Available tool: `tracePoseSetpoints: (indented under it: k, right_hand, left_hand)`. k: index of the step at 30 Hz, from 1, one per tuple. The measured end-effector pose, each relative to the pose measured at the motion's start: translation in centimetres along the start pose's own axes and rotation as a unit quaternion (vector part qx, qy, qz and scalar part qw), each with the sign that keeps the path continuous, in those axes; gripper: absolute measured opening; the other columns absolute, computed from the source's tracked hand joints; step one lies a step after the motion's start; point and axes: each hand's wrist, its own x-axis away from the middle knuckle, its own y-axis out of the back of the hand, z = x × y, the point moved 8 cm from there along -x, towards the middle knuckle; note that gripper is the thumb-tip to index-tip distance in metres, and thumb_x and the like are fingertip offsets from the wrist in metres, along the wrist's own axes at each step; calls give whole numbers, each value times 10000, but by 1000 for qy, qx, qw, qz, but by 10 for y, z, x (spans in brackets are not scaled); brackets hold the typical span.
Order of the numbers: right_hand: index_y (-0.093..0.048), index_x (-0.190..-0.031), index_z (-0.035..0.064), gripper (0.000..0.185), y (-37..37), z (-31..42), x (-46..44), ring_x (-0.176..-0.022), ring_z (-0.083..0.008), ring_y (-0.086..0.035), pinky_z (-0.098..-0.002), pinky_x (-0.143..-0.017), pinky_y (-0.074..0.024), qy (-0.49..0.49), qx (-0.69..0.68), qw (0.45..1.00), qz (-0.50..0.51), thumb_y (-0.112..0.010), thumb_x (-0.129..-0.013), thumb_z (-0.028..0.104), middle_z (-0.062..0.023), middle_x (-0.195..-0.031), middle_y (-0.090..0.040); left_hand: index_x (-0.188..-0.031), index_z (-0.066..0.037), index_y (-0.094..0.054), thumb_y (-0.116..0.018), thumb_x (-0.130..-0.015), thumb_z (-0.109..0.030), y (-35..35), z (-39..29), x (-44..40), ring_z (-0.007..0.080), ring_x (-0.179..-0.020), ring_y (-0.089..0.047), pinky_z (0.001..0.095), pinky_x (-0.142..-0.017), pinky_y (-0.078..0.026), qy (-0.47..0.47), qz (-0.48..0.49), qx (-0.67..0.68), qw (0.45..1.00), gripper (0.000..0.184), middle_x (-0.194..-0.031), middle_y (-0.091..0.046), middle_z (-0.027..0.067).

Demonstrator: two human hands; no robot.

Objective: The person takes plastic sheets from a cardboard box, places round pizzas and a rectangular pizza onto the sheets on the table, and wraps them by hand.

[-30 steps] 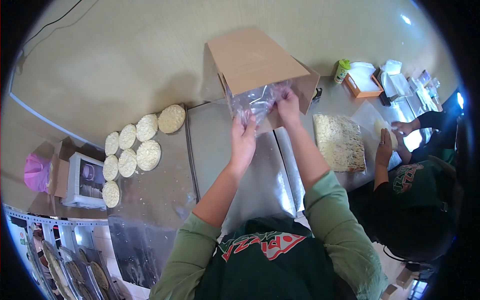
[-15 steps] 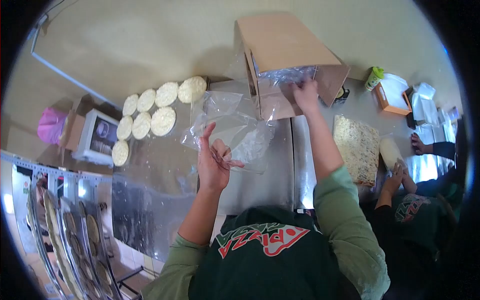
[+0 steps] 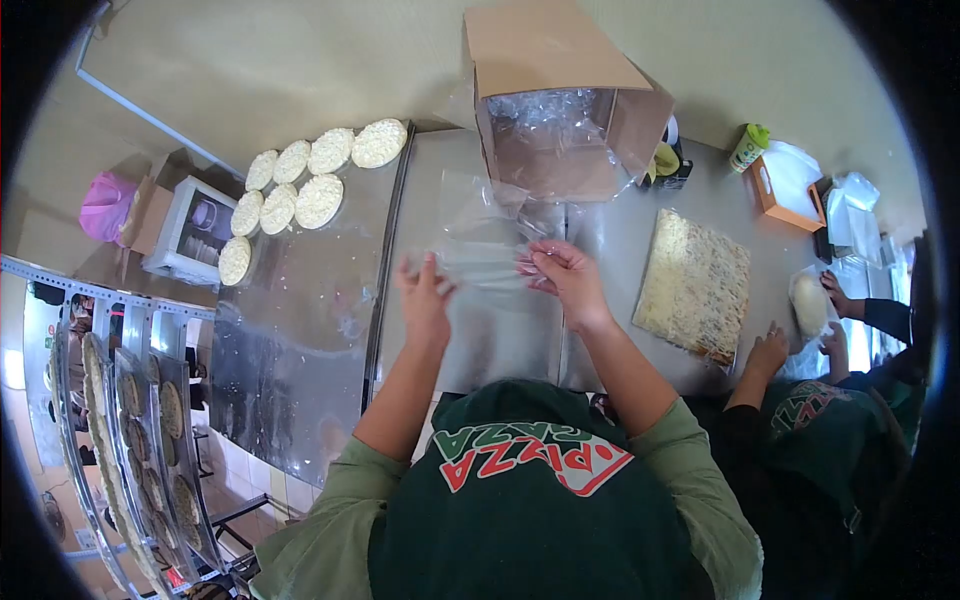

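Note:
A clear plastic bag (image 3: 485,268) stretches between my two hands, above the steel table. My right hand (image 3: 572,287) pinches its right end between thumb and fingers. At the bag's left edge, my left hand (image 3: 425,300) has its fingers raised and apart, close against the film; any contact is hard to make out. Just beyond the hands, a cardboard box (image 3: 555,175) lies with its opening toward me, crumpled clear plastic (image 3: 545,105) inside. More clear film spills from the box's lower edge onto the table.
Several round white-topped bases (image 3: 319,201) sit at the back left. A large wrapped slab (image 3: 695,285) lies to the right, near a green-lidded cup (image 3: 749,148) and an orange-sided tray (image 3: 790,185). A co-worker's hands (image 3: 768,352) handle a wrapped pale item (image 3: 809,302). A rack (image 3: 140,450) stands left.
My right hand has come out of the cardboard box and back toward me, now pinching the bag's right end. My left hand has turned and lowered slightly. The co-worker's wrapped item has moved right.

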Motion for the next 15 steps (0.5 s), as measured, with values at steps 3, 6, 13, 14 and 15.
tracePoseSetpoints:
  k: [3,6,13,14,15]
  right_hand:
    - [-585,-1024,21,219,12,-16,9,-792,-160,-627,-277,-683,-506,-29,29,998,-37,-601,-833,127,-82,-912,-645]
    - [-594,-1007,10,205,-11,-47,16,-779,-147,-624,-267,-673,-504,-33,14,999,4,-602,-824,102,-78,-895,-647]
    - [-601,-930,-45,183,-23,-59,20,-697,-131,-597,-238,-627,-480,73,242,967,-41,-571,-799,79,-78,-793,-638]
    - [-601,-904,-40,163,-15,-55,20,-685,-127,-592,-239,-623,-478,94,326,939,-62,-568,-790,72,-75,-775,-632]
    - [-601,-877,-35,144,-12,-51,18,-672,-123,-587,-240,-619,-476,116,407,902,-83,-565,-781,66,-71,-757,-626]
  left_hand:
    - [-1093,-40,-454,-610,-820,-124,28,-47,4,120,-642,-469,263,-552,-460,-320,-124,-267,901,326,-803,-459,18]
    - [-986,0,-512,-593,-834,-126,-26,4,28,133,-646,-520,260,-558,-477,18,233,-254,938,214,-777,-525,51]
    - [-897,-35,-521,-509,-891,-213,13,45,15,149,-661,-555,317,-637,-519,271,220,88,933,179,-771,-550,55]
    - [-871,-51,-512,-500,-897,-229,18,44,13,134,-638,-530,306,-614,-501,280,238,130,921,180,-744,-526,36]
    - [-844,-68,-502,-490,-904,-245,22,43,10,119,-616,-505,296,-590,-484,287,256,171,907,187,-717,-502,17]
